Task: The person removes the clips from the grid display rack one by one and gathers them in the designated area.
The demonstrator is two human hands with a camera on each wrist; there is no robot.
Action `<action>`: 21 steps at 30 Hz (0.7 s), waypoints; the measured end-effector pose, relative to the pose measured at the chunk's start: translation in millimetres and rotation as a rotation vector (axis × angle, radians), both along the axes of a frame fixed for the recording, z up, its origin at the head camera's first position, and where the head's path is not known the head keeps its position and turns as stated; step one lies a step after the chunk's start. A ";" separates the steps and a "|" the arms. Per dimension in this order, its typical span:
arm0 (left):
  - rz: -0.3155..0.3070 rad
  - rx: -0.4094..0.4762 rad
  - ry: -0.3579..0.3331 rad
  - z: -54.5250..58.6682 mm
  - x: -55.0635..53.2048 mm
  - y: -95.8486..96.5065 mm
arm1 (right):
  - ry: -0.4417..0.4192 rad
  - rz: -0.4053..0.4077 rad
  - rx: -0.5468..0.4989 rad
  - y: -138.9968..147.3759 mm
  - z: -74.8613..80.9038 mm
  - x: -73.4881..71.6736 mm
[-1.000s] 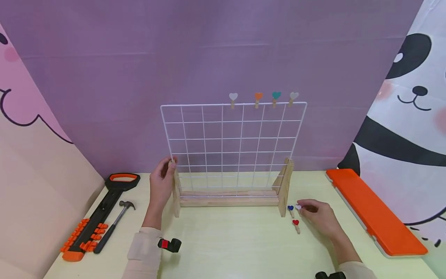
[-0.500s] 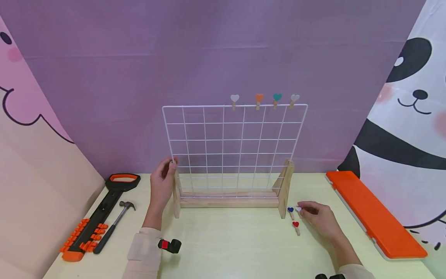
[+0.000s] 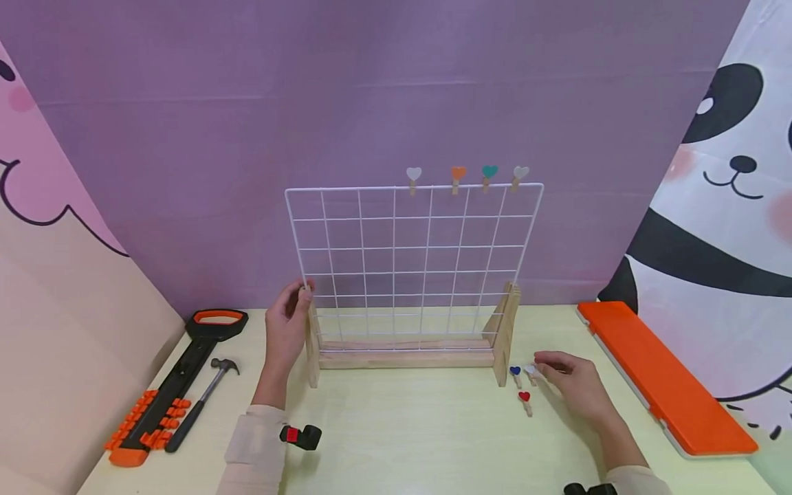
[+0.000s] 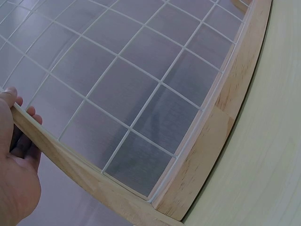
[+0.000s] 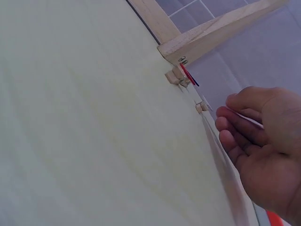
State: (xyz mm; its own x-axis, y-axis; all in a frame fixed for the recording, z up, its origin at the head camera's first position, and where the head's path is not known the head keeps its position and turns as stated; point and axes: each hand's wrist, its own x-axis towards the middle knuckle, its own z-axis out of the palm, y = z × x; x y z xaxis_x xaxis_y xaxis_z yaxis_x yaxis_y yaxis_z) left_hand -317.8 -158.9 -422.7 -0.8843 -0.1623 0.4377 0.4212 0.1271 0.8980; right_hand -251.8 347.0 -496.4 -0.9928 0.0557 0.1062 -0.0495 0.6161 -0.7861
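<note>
My left hand (image 3: 288, 323) grips the top of the left wooden upright (image 4: 84, 172) of a stand. A white wire grid panel (image 3: 394, 272) stands in it. Along the panel's top wire sit several heart clothespins, among them an orange one (image 3: 458, 172) and a teal one (image 3: 489, 172). Right of the stand, a blue heart clothespin (image 3: 515, 371), a white heart clothespin (image 3: 530, 371) and a red heart clothespin (image 3: 524, 397) lie on the table. Beside the white one is my right hand (image 3: 575, 385), its fingers loosely bent; the right wrist view shows a small gap between fingertips and clothespin.
At the left lie a claw hammer (image 3: 204, 402) and a black and orange tool (image 3: 179, 375) with small orange pieces (image 3: 157, 436) along it. A long orange case (image 3: 662, 378) lies at the right. Behind the table (image 3: 421, 433) hangs a purple backdrop (image 3: 346, 103).
My right hand has drawn slightly to the right, off the white heart clothespin, which stays on the table. The left hand keeps its grip on the upright.
</note>
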 end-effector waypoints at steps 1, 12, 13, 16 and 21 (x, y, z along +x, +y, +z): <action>0.002 -0.003 -0.004 -0.2 -0.1 -0.5 | 0.005 -0.004 -0.015 0.6 1.7 -0.3; -0.010 0.032 0.042 -5.1 -4.6 -1.4 | 0.142 0.045 -0.110 -9.5 54.8 -3.4; -0.009 0.032 0.041 -4.8 -4.8 -1.4 | 0.166 0.061 -0.115 -11.1 62.1 -4.5; -0.008 0.046 0.044 -3.4 -4.6 -0.5 | 0.237 0.101 -0.149 -15.6 84.1 -9.4; -0.007 0.050 0.026 -1.9 -2.6 0.3 | 0.309 0.126 -0.178 -24.8 122.1 -14.2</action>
State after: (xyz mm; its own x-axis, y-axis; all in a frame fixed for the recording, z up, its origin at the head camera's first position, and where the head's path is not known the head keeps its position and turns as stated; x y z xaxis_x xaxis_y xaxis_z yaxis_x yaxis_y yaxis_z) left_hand -320.4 -158.6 -424.6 -0.8738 -0.1783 0.4525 0.4455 0.0798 0.8917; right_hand -266.0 322.3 -374.3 -0.9156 -0.0201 0.4015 -0.3679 0.4448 -0.8166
